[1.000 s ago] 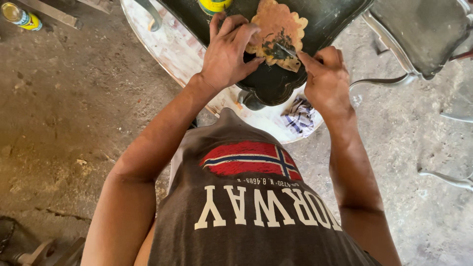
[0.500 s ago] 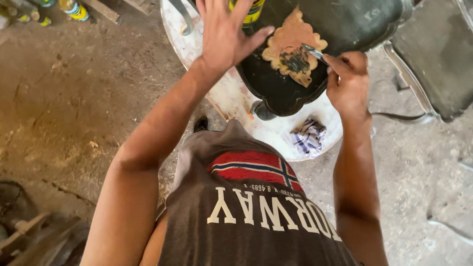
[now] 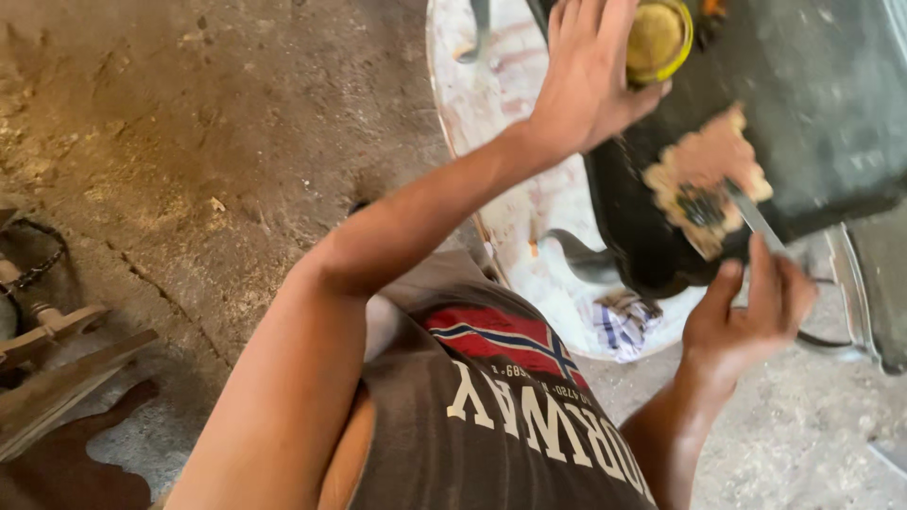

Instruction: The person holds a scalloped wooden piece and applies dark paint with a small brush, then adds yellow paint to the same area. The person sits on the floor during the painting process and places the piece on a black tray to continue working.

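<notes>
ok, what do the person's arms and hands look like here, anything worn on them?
Both arms are bare along all that shows: no sleeves reach onto them, and no gloves, watch, rings or bands are visible. The left hand and right hand are bare too. The only clothing seen is a sleeveless dark grey shirt with pale lettering and a red, white and blue flag print.

Two hands: the left hand (image 3: 590,80) and the right hand (image 3: 746,316). One tin (image 3: 658,38) by the left. One blade (image 3: 756,219) and one rag (image 3: 624,319) by the right.
</notes>
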